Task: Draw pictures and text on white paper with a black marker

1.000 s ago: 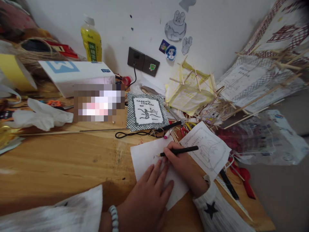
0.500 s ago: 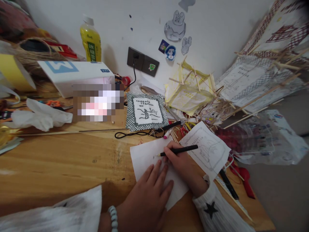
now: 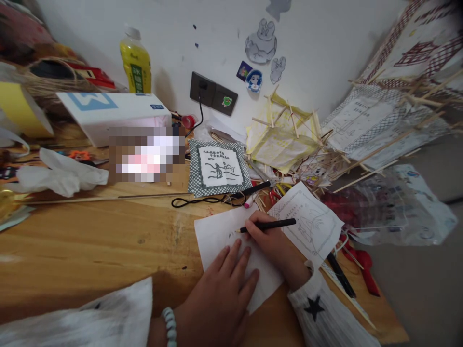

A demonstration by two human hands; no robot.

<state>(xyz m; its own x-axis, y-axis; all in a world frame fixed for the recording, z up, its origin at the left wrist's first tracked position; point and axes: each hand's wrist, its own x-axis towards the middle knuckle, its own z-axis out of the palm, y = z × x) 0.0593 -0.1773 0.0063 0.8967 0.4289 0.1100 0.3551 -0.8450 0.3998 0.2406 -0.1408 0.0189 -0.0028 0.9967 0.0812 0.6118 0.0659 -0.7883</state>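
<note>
My right hand (image 3: 265,238) grips a black pencil (image 3: 277,223), its pale tip touching a white sheet of paper (image 3: 211,226) beside a few small dark marks. Flat on the lower part of that sheet lies my left hand (image 3: 226,289), fingers spread, holding nothing. To the right, a second sheet with a pencil drawing (image 3: 307,224) lies partly beneath my right forearm. A picture card with a green crosshatched border (image 3: 220,167) rests just beyond the white sheet.
Stick-and-paper frames, one yellow (image 3: 285,140), stand at the back right. A plastic bag (image 3: 405,207) sits at the right edge. On the left are a white box (image 3: 123,108), a yellow drink bottle (image 3: 136,62) and crumpled tissue (image 3: 60,173). A black cord (image 3: 195,201) crosses the table.
The view has shifted very slightly. My right hand still holds the pencil at nearly the same spot, and my left hand stays flat on the paper.
</note>
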